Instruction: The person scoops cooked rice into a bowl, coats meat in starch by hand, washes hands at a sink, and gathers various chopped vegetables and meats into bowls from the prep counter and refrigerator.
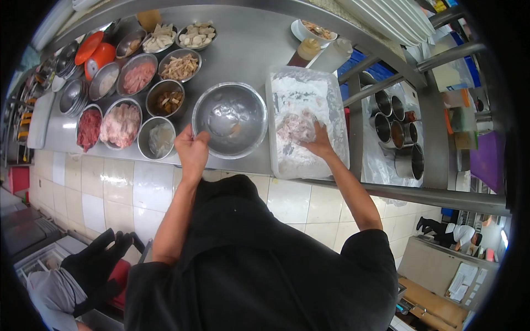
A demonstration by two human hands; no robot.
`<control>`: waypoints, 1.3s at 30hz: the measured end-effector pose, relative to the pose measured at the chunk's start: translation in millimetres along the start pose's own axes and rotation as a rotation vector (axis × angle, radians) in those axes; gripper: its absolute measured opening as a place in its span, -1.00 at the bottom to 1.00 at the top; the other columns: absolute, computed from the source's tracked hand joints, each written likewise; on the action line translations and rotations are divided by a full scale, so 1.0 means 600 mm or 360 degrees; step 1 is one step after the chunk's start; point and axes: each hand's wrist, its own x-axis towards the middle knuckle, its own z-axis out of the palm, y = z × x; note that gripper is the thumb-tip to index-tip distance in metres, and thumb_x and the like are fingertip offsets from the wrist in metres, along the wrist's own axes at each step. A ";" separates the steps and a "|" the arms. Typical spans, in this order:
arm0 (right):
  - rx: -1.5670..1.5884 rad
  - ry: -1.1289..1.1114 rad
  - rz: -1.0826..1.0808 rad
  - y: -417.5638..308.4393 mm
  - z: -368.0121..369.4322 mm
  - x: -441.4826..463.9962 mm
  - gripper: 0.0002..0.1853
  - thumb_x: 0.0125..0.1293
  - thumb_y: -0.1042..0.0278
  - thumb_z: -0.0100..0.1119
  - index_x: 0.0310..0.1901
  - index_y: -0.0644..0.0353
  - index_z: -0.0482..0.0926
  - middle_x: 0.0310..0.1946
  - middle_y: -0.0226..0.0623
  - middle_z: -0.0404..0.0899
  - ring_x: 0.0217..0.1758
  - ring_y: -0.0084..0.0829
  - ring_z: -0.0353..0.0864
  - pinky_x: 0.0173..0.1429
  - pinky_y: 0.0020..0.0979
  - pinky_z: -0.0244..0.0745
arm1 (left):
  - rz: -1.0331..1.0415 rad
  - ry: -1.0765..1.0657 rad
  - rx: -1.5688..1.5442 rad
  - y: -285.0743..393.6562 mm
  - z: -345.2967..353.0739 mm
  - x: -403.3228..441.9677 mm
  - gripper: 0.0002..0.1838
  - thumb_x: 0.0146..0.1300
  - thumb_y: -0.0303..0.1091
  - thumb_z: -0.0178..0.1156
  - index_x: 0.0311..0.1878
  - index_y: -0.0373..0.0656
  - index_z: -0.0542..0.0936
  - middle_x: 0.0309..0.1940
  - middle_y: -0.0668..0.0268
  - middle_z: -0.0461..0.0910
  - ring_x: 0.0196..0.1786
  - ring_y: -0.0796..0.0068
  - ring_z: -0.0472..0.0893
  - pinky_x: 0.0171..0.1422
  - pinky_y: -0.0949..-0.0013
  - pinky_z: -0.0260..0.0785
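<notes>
My left hand (pixel 192 150) is closed on the near left rim of a large steel bowl (pixel 210 129), which holds only a small brownish bit at its bottom. Beside it on the right stands a translucent white tray (pixel 337 118) with white powder in it. Inside the tray, powder-coated pinkish pieces (pixel 295 127) lie in a heap. My right hand (pixel 319 142) touches the right side of this heap, fingers spread, palm down. Whether any piece is under its fingers is hidden.
Steel bowls of raw meat (pixel 120 124) and cut food crowd the counter's left. Bottles (pixel 305 52) and a white bowl (pixel 317 30) stand behind the tray. Metal shelf posts (pixel 369 85) rise at right. Two other people (pixel 52 300) are at the lower left and far right.
</notes>
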 end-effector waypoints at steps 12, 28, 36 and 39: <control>0.0016 0.0205 -0.0324 -0.027 0.032 0.045 0.04 -0.11 -0.14 0.43 0.37 0.17 0.17 0.32 0.11 0.18 0.44 0.08 0.00 0.46 -0.10 0.01 | 0.0059 0.0020 -0.0034 -0.010 0.005 0.002 -0.89 -0.01 -0.65 0.03 -0.51 -0.29 0.54 -0.64 0.53 0.40 -0.56 0.80 0.25 -0.49 0.58 0.05; -0.0019 0.0381 -0.0483 -0.062 0.070 0.079 -0.41 -0.14 0.22 0.47 -0.03 0.30 0.58 -0.06 -0.05 0.60 0.01 -0.15 0.60 0.15 -0.31 0.47 | 0.0009 0.0059 -0.0059 -0.001 0.009 0.006 -0.89 -0.02 -0.64 0.02 -0.55 -0.29 0.52 -0.65 0.55 0.39 -0.55 0.79 0.26 -0.47 0.58 0.06; -0.0426 0.0459 -0.0312 -0.081 0.011 0.020 -0.24 -0.12 0.31 0.39 0.19 0.18 0.31 0.12 0.01 0.25 0.15 0.05 0.27 0.08 -0.07 0.46 | 0.0064 0.0061 -0.0077 -0.004 0.001 0.009 -0.87 -0.03 -0.65 0.00 -0.52 -0.29 0.53 -0.64 0.55 0.39 -0.55 0.80 0.25 -0.47 0.59 0.04; -0.0794 0.0271 -0.0466 -0.071 0.045 -0.016 -0.26 -0.01 0.26 0.34 0.23 0.20 0.27 0.16 0.09 0.22 0.22 0.10 0.21 0.19 -0.07 0.37 | 0.0034 0.0041 -0.0079 -0.008 0.000 0.011 -0.87 -0.03 -0.65 0.00 -0.50 -0.30 0.54 -0.63 0.55 0.39 -0.54 0.80 0.25 -0.47 0.59 0.04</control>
